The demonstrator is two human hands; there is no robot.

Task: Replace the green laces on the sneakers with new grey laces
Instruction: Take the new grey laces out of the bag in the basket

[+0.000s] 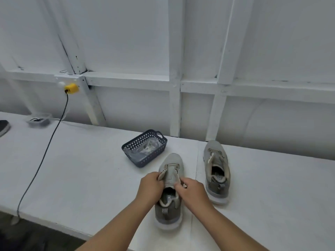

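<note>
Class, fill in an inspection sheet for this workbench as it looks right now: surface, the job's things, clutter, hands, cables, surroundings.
Surface: white table, a seam running between the two shoes.
Job's things: near sneaker in front of the person, toe pointing away; second sneaker to its right, untouched. No green laces visible in either. Dark basket behind the near sneaker holds a clear packet; contents unclear.
Clutter: small clear tray and a dark shoe at the far left.
Hands: left hand and right hand grip the near sneaker's eyelet flaps.
Cables: black cable runs from a yellow plug across the table and over its front edge.
Surroundings: white framed wall.
</note>
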